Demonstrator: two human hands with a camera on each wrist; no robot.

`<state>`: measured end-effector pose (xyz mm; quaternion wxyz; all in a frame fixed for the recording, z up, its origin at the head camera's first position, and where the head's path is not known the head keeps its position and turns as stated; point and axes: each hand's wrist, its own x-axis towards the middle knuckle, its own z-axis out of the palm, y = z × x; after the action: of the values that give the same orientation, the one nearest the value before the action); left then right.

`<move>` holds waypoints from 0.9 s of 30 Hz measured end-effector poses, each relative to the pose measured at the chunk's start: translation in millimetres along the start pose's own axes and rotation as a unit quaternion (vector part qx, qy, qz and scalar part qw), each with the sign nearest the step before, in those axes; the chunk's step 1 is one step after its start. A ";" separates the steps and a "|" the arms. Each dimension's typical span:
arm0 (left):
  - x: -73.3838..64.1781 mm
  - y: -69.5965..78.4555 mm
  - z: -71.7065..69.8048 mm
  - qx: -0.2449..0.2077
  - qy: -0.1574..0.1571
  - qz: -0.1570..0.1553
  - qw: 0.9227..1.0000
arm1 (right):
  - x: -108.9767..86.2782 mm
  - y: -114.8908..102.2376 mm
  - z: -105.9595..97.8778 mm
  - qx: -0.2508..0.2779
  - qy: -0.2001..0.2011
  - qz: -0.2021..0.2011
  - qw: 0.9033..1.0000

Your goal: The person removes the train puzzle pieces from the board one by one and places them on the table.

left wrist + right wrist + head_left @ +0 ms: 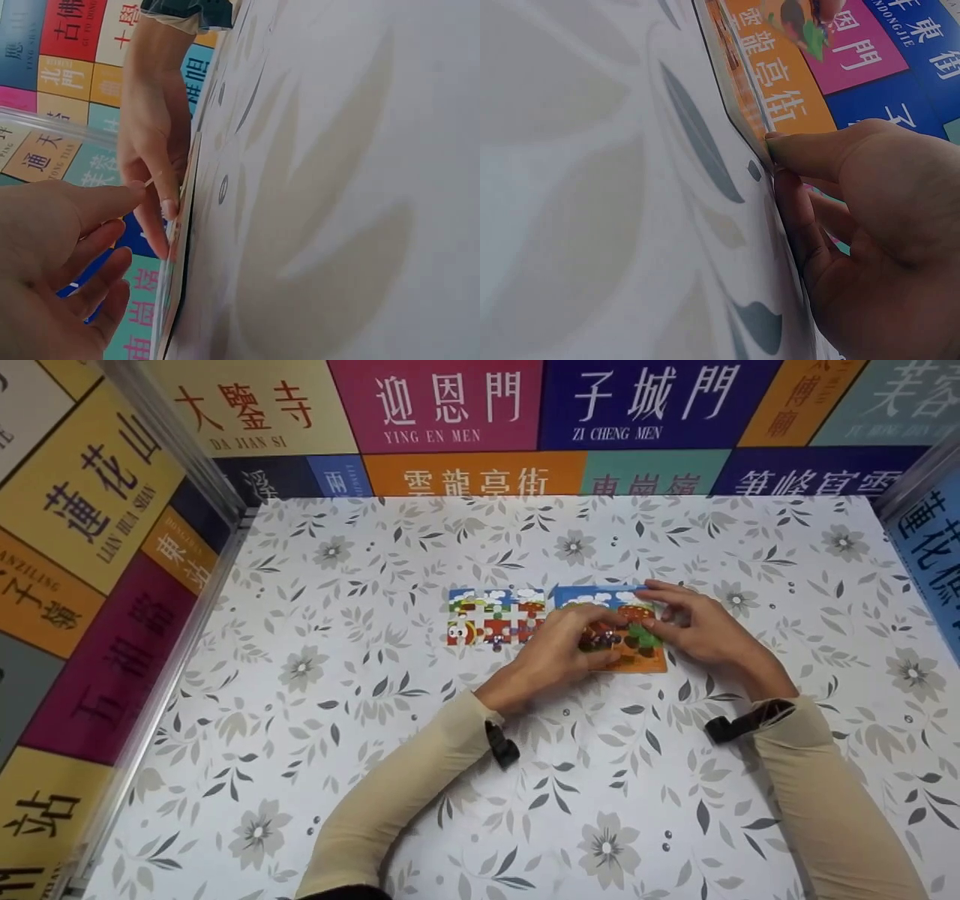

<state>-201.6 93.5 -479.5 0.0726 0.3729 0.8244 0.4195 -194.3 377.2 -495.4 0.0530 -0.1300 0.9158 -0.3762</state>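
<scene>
A white table carries grey flowers and leaves. Colourful panels with Chinese lettering stand along its far wall, left wall and right wall.

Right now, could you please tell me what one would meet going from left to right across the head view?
Left wall, puzzle pieces, picture board, right grip, right wall.
</scene>
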 end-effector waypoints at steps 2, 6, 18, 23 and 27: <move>-4.7 -1.8 -5.0 0.005 0.005 0.005 1.000 | -0.4 -0.1 0.2 0.004 -0.004 0.005 1.000; -13.6 -6.8 -15.3 -0.005 0.018 0.033 0.999 | -1.3 -1.2 0.7 0.012 -0.010 0.019 1.000; -39.1 -19.9 -40.0 -0.012 0.055 0.030 0.998 | -1.5 1.0 0.4 -0.017 0.001 -0.013 1.000; -48.9 -25.9 -45.9 -0.030 0.062 0.019 0.997 | -1.3 0.6 0.3 -0.015 0.000 -0.010 1.000; -56.5 -29.3 -51.7 -0.028 0.065 0.017 0.997 | -0.9 -0.1 -0.3 -0.016 -0.002 -0.006 1.000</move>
<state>-199.9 11.5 -479.3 0.0217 0.3568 0.8086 0.4673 -193.5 377.6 -495.1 0.0509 -0.1372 0.9206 -0.3620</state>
